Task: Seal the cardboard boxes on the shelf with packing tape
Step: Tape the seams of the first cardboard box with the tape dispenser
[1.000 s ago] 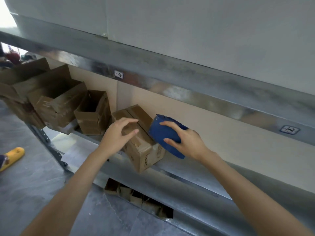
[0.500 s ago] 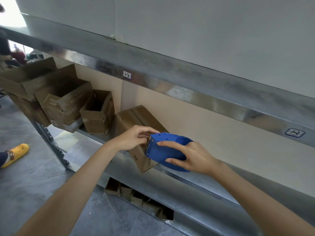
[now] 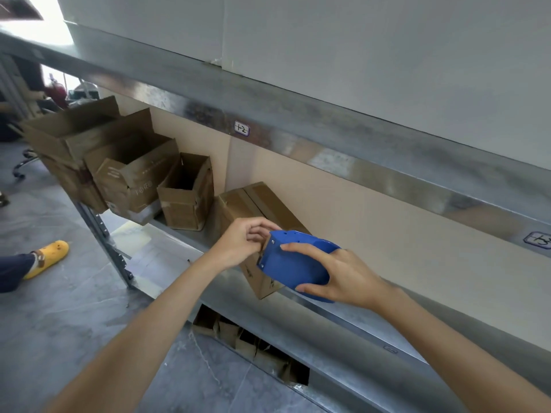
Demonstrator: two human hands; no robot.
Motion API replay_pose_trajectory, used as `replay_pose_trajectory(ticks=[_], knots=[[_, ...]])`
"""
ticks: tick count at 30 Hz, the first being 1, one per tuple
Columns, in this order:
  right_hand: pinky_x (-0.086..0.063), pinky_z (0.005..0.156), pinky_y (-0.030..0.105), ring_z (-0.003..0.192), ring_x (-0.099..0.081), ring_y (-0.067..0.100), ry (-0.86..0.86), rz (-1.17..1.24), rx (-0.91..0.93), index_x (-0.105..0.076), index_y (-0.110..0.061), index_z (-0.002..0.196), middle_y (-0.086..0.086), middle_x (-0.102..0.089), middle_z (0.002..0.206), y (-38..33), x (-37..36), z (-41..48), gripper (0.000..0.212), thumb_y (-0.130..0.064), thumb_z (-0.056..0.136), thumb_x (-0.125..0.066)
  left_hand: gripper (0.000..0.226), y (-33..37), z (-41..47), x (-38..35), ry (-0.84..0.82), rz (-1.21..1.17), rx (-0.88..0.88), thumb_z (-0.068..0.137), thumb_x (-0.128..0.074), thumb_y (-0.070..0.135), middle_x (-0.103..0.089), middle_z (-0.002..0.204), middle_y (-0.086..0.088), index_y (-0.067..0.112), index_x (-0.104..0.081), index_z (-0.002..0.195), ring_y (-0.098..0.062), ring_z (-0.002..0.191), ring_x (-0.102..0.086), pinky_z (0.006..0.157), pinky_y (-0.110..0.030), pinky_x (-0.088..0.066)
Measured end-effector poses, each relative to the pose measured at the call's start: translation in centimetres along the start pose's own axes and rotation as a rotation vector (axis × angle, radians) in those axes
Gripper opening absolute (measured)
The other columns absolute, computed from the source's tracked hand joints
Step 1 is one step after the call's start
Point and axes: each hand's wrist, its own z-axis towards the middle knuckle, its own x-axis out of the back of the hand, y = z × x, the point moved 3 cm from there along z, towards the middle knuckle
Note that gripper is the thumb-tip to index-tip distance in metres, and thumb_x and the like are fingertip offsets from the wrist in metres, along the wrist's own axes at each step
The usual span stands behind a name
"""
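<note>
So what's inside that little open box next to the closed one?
The small open box lies tipped on its side, mouth open. Only dark shadow shows inside, so nothing can be made out there. Its far end is hidden.

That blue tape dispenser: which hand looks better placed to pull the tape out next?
Probably the left hand: its fingers pinch at the front of the blue tape dispenser, while the right hand grips its body.

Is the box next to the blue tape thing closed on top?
Yes, the cardboard box beside the blue tape dispenser has both top flaps folded down flat, unlike the open boxes further left.
</note>
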Motion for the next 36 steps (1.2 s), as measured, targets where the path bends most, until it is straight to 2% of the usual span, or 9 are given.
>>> replay_pose_trajectory(ticks=[4, 6, 8, 11, 13, 17, 22, 28, 36], knots=[[-0.029, 0.057, 0.01, 0.06, -0.047, 0.002, 0.019, 0.085, -0.003, -0.029, -0.052, 0.142, -0.016, -0.051, 0.063, -0.1, 0.2, 0.6, 0.066, -0.046, 0.088, -0.066, 0.043, 0.2, -0.4, 0.5, 0.097, -0.033, 0.012, 0.084, -0.058, -0.018, -0.071, 0.103, 0.002, 0.016, -0.068, 0.107, -0.007, 0.094, -0.07, 0.078, -0.022, -0.056], [-0.03, 0.055, 0.013, 0.056, -0.044, 0.009, 0.015, 0.125, -0.005, -0.029, -0.052, 0.142, -0.006, -0.043, 0.055, -0.1, 0.3, 0.8, 0.065, -0.045, 0.089, -0.066, 0.043, 0.1, -0.5, 0.8, 0.129, -0.041, 0.015, 0.083, -0.059, -0.018, -0.072, 0.1, 0.001, 0.019, -0.069, 0.101, -0.007, 0.092, -0.07, 0.077, -0.022, -0.057], [-0.029, 0.054, 0.014, 0.055, -0.042, 0.013, -0.002, 0.14, 0.008, -0.028, -0.053, 0.142, -0.009, -0.043, 0.058, -0.1, 0.2, 1.0, 0.063, -0.044, 0.09, -0.065, 0.042, 0.1, -0.5, 0.9, 0.14, -0.031, 0.011, 0.083, -0.058, -0.018, -0.072, 0.098, -0.002, 0.02, -0.068, 0.099, -0.009, 0.091, -0.07, 0.079, -0.024, -0.057], [-0.031, 0.054, 0.012, 0.056, -0.044, 0.013, -0.021, 0.164, 0.031, -0.03, -0.053, 0.142, -0.031, -0.051, 0.084, -0.2, 0.2, 1.1, 0.061, -0.042, 0.092, -0.064, 0.041, 0.2, -0.6, 0.7, 0.142, -0.021, -0.006, 0.086, -0.057, -0.017, -0.07, 0.101, -0.003, 0.019, -0.066, 0.101, -0.011, 0.094, -0.069, 0.082, -0.024, -0.057], [-0.033, 0.055, 0.013, 0.057, -0.045, 0.015, -0.028, 0.151, 0.041, -0.029, -0.055, 0.142, -0.021, -0.058, 0.094, 0.0, 0.3, 1.2, 0.061, -0.043, 0.093, -0.062, 0.041, 0.3, -0.6, 0.5, 0.148, -0.017, -0.003, 0.086, -0.057, -0.017, -0.07, 0.102, -0.003, 0.021, -0.066, 0.101, -0.01, 0.095, -0.068, 0.083, -0.024, -0.057], [-0.032, 0.057, 0.012, 0.056, -0.045, 0.01, -0.043, 0.078, 0.037, -0.028, -0.057, 0.142, -0.013, -0.055, 0.082, 1.0, 0.7, 1.0, 0.062, -0.045, 0.092, -0.062, 0.031, 0.3, -1.1, 1.2, 0.202, -0.031, 0.018, 0.085, -0.064, -0.013, -0.07, 0.095, -0.007, 0.015, -0.068, 0.098, -0.007, 0.084, -0.069, 0.077, -0.02, -0.055], [-0.033, 0.054, 0.019, 0.053, -0.045, 0.019, -0.041, -0.011, 0.012, -0.02, -0.064, 0.14, 0.003, -0.058, 0.069, 3.6, 2.0, -0.8, 0.063, -0.05, 0.091, -0.058, 0.023, -0.7, -2.3, 4.3, 0.314, -0.073, 0.063, 0.083, -0.074, 0.0, -0.07, 0.092, -0.006, 0.014, -0.069, 0.101, -0.008, 0.083, -0.07, 0.075, -0.012, -0.051], [-0.033, 0.052, 0.025, 0.046, -0.033, 0.018, 0.003, -0.081, -0.008, -0.024, -0.061, 0.141, -0.001, -0.034, 0.05, 4.6, 3.1, -2.1, 0.066, -0.044, 0.09, -0.063, 0.021, -0.8, -3.2, 4.9, 0.391, -0.087, 0.066, 0.084, -0.072, -0.001, -0.07, 0.088, -0.008, 0.011, -0.07, 0.101, -0.016, 0.086, -0.07, 0.077, -0.017, -0.052], [-0.04, 0.057, 0.031, 0.048, -0.035, 0.014, -0.059, -0.127, -0.074, -0.027, -0.057, 0.143, -0.007, -0.031, 0.05, 5.2, 3.7, -2.7, 0.062, -0.043, 0.093, -0.061, 0.024, -0.6, -4.0, 4.4, 0.447, -0.116, 0.096, 0.086, -0.071, 0.0, -0.071, 0.087, -0.009, 0.014, -0.069, 0.104, -0.01, 0.083, -0.071, 0.074, -0.009, -0.05]])
